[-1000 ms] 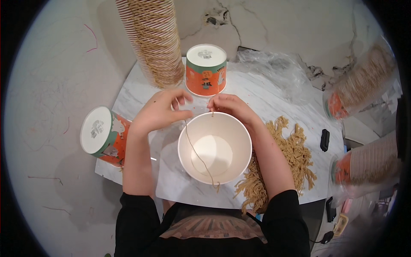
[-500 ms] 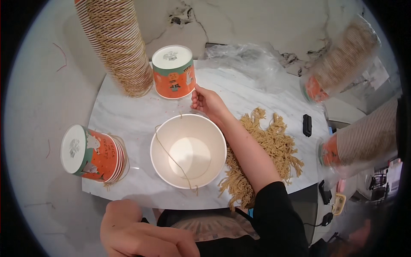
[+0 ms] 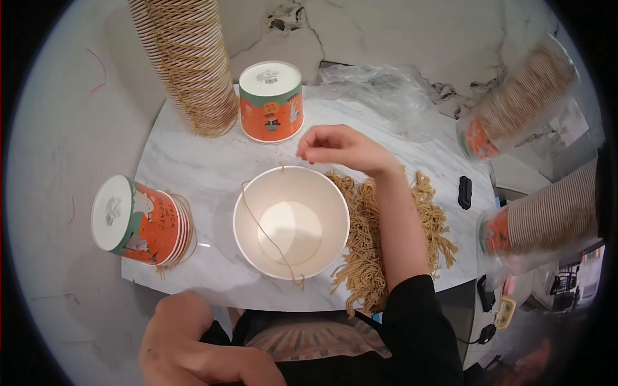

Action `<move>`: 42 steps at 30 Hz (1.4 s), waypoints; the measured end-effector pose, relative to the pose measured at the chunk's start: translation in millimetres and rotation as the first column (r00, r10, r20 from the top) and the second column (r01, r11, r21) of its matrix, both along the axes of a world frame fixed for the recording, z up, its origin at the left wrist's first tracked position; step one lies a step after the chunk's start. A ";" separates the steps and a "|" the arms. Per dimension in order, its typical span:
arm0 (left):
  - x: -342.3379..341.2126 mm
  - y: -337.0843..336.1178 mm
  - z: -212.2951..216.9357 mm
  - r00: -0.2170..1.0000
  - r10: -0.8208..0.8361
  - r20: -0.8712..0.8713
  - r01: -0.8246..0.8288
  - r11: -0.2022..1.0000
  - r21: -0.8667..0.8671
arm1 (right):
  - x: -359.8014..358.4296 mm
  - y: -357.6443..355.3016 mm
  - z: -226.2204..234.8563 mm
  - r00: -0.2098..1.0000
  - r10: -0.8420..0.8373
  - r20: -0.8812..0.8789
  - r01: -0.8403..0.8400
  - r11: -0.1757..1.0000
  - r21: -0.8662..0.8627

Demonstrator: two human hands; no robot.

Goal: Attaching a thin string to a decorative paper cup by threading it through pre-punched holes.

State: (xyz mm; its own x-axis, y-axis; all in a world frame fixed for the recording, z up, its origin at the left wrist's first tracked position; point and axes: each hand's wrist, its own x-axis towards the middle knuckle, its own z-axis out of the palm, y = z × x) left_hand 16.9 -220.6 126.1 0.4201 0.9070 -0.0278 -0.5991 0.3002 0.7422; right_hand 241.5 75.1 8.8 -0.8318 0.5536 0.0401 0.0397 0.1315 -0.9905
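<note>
A white-lined paper bucket (image 3: 291,273) stands mouth up on the table in front of me. A tan cord (image 3: 259,222) runs across its opening, with ends at the far and near rim. Just beyond the far rim my right hand (image 3: 338,147) hovers with its fingers curled in toward the thumb; whatever they hold, if anything, is hidden. Under that forearm lies a heap of tan cords (image 3: 364,222). At the lower left my left hand (image 3: 225,363) is close to the camera on a bent arm, its fingers not clearly shown.
An orange and green bucket (image 3: 270,109) sits upside down at the back, beside a tall corded bucket stack (image 3: 193,71). More nested buckets (image 3: 138,222) lean at the left. Clear plastic (image 3: 380,93) lies behind; wrapped stacks (image 3: 528,90) and a small black object (image 3: 465,192) are right.
My right hand has moved right and away from the upside-down bucket, its wrist now bent to the left. The left arm has shifted slightly left. The view has also shifted a little.
</note>
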 end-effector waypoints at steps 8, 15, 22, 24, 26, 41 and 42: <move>0.0 -18.4 20.4 0.889 0.180 -0.421 -0.159 0.984 0.084 | 41.8 -36.0 56.2 0.888 0.399 0.228 -0.458 0.733 0.503; 1.1 73.9 -27.7 0.814 -0.572 0.101 0.132 0.352 0.926 | 25.0 -84.8 55.3 0.817 0.098 0.569 -0.447 0.731 0.516; 23.0 12.4 -23.6 0.647 0.749 -0.145 0.345 -0.118 0.931 | 7.2 -90.0 53.5 0.766 0.128 0.630 -0.545 0.651 0.529; 34.2 12.6 -10.2 0.500 0.865 -0.042 0.328 -0.144 0.934 | 6.3 -87.2 48.7 0.758 0.079 0.648 -0.535 0.644 0.547; 41.7 12.9 -4.9 0.496 0.866 -0.055 0.340 -0.136 0.930 | 3.4 -82.4 53.9 0.797 0.115 0.593 -0.516 0.639 0.571; -7.1 67.5 -127.2 0.450 0.888 0.095 -0.836 0.382 0.394 | -12.5 -45.2 17.8 0.885 -0.182 -0.428 -0.188 0.702 -0.687; -4.1 78.0 -136.0 0.564 0.817 0.120 -0.805 0.513 0.298 | -9.8 -37.2 0.5 0.766 -0.114 -0.633 -0.466 0.580 -0.668</move>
State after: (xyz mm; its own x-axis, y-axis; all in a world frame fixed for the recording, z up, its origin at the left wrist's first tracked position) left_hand 12.8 -142.5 -10.0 -0.4983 0.8156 0.2940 -0.4452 -0.5317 0.7205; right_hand 231.7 37.8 9.4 -0.8773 0.4480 0.1721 -0.4695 -0.7272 -0.5007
